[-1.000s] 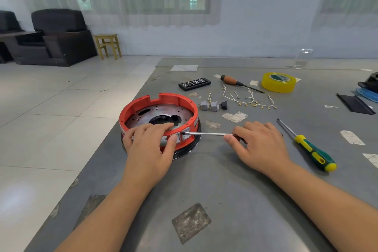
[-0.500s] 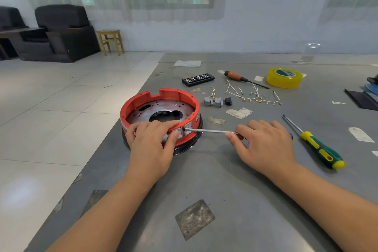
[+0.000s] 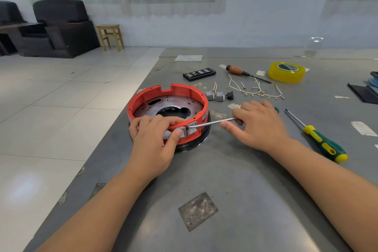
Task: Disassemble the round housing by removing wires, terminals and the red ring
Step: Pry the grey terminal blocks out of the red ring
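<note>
Two hands work the housing (image 3: 167, 112) at frame centre on the tabletop (image 3: 235, 180)
Left hand (image 3: 152, 139) curls over the red ring (image 3: 143, 100), thumb pressing one of two grey terminals (image 3: 181, 130); right hand (image 3: 259, 127), knuckles up, grasps a screwdriver (image 3: 212, 122), tip at the terminals; two more screwdrivers lie beyond

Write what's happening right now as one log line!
left hand: grips round red plastic ring | right hand: holds thin metal screwdriver, tip at grey terminal block | step: prying terminal
</note>
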Action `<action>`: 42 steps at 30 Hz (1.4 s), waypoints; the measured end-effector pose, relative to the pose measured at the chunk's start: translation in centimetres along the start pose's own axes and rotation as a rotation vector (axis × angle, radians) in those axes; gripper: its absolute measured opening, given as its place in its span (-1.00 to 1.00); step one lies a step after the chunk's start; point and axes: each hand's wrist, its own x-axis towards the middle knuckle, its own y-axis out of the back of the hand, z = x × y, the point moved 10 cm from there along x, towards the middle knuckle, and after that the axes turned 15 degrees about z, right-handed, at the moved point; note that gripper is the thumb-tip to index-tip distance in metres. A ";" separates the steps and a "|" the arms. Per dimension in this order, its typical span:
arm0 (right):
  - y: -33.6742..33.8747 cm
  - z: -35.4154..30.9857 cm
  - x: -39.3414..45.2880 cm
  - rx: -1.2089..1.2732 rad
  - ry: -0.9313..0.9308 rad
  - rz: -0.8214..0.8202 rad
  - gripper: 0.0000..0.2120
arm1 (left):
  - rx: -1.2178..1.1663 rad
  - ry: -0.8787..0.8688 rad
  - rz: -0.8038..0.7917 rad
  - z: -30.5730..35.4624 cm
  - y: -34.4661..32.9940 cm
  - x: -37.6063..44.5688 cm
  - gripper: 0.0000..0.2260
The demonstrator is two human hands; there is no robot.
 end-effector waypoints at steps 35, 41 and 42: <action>1.4 -0.5 -3.1 -0.146 -0.108 -0.087 -0.42 | 0.023 0.012 0.020 -0.7 0.0 -0.1 -0.68; 1.5 -1.3 -3.0 -0.165 -0.125 -0.130 -0.43 | 0.052 0.041 0.036 -1.0 0.0 0.2 -0.66; 1.5 -1.3 -3.0 -0.168 -0.123 -0.132 -0.42 | 0.053 0.040 0.039 -1.0 0.0 0.2 -0.66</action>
